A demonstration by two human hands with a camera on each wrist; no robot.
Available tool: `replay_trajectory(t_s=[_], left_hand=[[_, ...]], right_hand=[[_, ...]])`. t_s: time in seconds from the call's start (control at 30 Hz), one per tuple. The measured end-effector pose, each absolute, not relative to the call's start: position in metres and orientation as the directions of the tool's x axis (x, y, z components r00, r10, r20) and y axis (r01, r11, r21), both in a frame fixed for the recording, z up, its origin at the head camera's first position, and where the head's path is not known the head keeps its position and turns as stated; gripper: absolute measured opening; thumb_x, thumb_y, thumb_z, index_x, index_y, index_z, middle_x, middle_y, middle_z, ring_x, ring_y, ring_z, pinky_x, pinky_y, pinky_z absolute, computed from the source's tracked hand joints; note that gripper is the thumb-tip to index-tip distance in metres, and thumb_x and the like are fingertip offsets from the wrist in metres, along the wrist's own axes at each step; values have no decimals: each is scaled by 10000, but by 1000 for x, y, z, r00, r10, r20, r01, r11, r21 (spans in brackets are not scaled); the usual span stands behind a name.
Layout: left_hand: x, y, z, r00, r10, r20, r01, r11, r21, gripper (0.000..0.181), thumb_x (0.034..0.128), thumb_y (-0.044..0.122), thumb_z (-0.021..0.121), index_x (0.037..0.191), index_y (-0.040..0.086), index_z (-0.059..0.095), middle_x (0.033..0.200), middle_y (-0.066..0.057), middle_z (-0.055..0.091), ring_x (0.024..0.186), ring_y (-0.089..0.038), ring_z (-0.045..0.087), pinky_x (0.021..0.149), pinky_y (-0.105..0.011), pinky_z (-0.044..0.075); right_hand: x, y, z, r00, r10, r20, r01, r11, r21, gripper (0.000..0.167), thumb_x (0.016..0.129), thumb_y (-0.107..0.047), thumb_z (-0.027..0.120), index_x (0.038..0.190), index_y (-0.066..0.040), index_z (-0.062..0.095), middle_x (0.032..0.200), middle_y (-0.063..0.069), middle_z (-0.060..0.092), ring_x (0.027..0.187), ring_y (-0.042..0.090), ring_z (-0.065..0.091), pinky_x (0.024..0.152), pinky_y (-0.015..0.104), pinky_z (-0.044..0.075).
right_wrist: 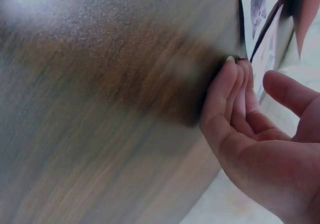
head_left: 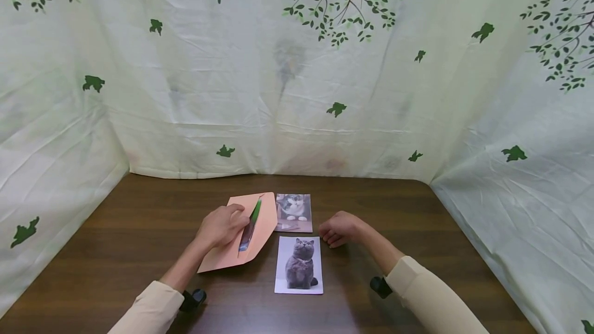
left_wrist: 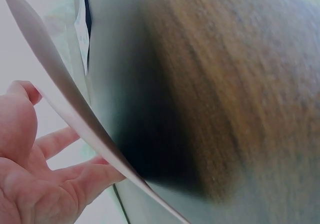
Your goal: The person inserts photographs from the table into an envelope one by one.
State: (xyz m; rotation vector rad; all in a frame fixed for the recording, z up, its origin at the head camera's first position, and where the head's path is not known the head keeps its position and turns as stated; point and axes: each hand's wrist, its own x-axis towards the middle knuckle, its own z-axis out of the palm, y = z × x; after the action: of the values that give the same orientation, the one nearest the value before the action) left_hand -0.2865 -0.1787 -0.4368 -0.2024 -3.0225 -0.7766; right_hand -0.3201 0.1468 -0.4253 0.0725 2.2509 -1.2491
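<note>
A peach-coloured envelope [head_left: 264,231] is tilted above the left part of the table, its opening facing up. Inside the slit a picture with green and dark parts [head_left: 250,226] shows partly. My left hand [head_left: 226,224] grips the envelope near the opening; in the left wrist view the paper [left_wrist: 85,119] runs edge-on past the fingers, some tips hidden. A photo of a grey cat sitting [head_left: 301,266] lies in front, and a photo of a grey-and-white cat [head_left: 294,213] lies behind it. My right hand [head_left: 341,229] rests on the table beside these photos, fingers loosely bent and holding nothing.
A brown wooden table [head_left: 153,220] spreads beneath everything. A pale curtain with leaf prints [head_left: 260,76] hangs behind and along both sides. Dark wrist cameras [head_left: 194,300] sit below each sleeve.
</note>
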Motion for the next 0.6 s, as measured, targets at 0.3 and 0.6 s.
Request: replay_trajectory(t_s=[0.3, 0.6], left_hand=[[-286, -178, -437, -993, 113, 34, 115, 870, 479, 510, 984, 349, 496, 1363, 24, 600, 1313, -251, 641, 1217, -434, 593, 1011, -580, 455], [-285, -176, -435, -995, 98, 6, 89, 872, 482, 522, 975, 351, 495, 1375, 31, 593, 1341, -240, 629, 1224, -419, 589, 1027, -576, 448]], right_hand=[[-320, 144, -426, -840, -196, -506, 301, 609, -734, 175, 876, -159, 731, 924, 9, 745, 834, 59, 658, 728, 171, 601, 723, 306, 586], [-320, 142, -425, -833, -173, -526, 317, 631, -709, 78, 823, -95, 764, 797, -30, 731, 742, 28, 587, 683, 163, 548, 656, 269, 551]])
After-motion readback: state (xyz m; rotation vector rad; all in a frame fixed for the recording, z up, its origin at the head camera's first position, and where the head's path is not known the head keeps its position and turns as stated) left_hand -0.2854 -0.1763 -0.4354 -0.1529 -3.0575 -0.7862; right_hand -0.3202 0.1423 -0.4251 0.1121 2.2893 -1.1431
